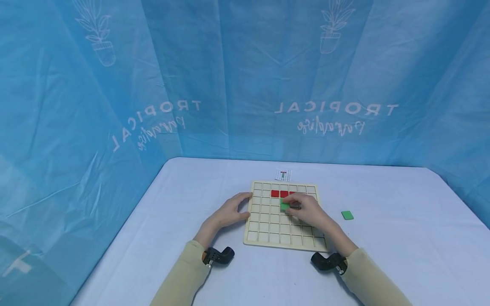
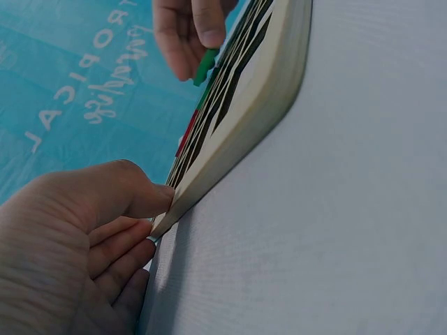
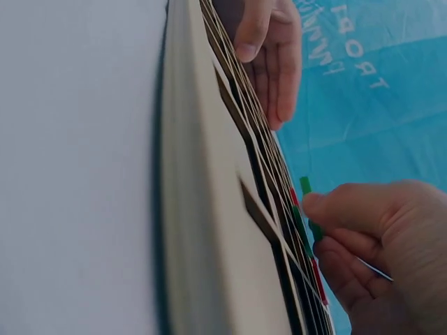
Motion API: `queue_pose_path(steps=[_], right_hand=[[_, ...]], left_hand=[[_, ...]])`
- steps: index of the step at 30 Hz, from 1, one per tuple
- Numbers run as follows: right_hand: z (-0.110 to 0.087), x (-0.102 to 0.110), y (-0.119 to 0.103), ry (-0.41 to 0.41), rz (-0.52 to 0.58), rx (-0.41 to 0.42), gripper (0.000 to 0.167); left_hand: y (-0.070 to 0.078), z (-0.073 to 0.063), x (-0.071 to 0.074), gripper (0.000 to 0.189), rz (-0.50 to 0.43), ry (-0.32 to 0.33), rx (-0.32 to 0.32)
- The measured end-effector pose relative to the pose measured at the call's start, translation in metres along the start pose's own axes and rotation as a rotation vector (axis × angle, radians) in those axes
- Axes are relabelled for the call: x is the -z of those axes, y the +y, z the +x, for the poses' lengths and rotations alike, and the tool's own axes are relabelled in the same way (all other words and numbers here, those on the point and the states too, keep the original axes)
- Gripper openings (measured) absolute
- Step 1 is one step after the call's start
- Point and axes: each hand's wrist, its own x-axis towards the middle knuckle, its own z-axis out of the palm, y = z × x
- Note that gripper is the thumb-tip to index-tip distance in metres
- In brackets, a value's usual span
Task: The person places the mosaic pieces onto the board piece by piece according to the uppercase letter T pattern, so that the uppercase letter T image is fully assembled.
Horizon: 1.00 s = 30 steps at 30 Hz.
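Observation:
A pale wooden grid board (image 1: 264,240) lies on the table. At its left edge is my left hand (image 1: 229,211), thumb against the rim and the other fingers extended along the side. My right hand (image 1: 308,211) is over the upper middle of the board, pinching a green square tile (image 2: 204,67) between thumb and fingers. That tile is tilted on edge, just above the cells. Red tiles (image 1: 274,194) form a row in the upper part of the grid, the right end covered by my right fingers. Another green tile (image 3: 301,229) sits in the grid beside the red ones.
One loose green tile (image 1: 347,215) lies on the white tablecloth (image 1: 390,238) right of the board. Behind the board is a small card (image 1: 283,174) printed with a grid in red and green. Blue printed curtains (image 1: 252,85) hang around the back and left of the table.

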Motion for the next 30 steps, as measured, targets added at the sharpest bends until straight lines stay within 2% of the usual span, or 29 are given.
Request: queue_pose_path(steps=[9, 13, 27, 30], right_hand=[[0.0014, -0.0003, 0.0039, 0.001, -0.067, 0.067, 0.026], [0.0018, -0.0008, 0.0056, 0.001, -0.078, 0.068, 0.026], [-0.0001, -0.0018, 0.0058, -0.013, -0.046, 0.049, 0.025], [-0.0004, -0.0002, 0.0048, -0.018, -0.005, 0.038, 0.025]], left_hand=[[0.0024, 0.0017, 0.0020, 0.065, -0.003, 0.005, -0.008], [0.0016, 0.0021, 0.0014, 0.066, -0.003, 0.003, -0.003], [0.0010, 0.0010, 0.0008, 0.065, -0.003, 0.000, -0.001], [0.0002, 0.0003, 0.0000, 0.065, -0.010, 0.001, -0.008]])
